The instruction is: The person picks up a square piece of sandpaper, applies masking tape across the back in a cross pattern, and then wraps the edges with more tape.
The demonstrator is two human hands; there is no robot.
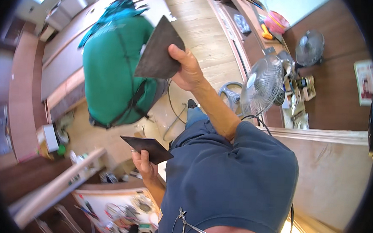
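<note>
My right hand [187, 68] is stretched out ahead, its thumb pressed on a thin, stiff, dark grey-brown square piece [161, 52]. The fingers are mostly hidden behind that piece. Lower and to the left, my left hand [145, 164] grips a second thin dark piece [148, 149] from beneath, tilted so that it looks narrow. The two pieces are apart. Behind the upper piece, a person in a green shirt [113, 70] bends over, back toward me, overlapped by its edge.
A standing fan [262, 84] is at my right, with another fan [310, 48] beyond it. Tools and small items crowd a shelf [299, 91]. A long board [60, 186] slants at the lower left, near a white surface [95, 200] bearing cables. A cable [170, 101] runs along the floor.
</note>
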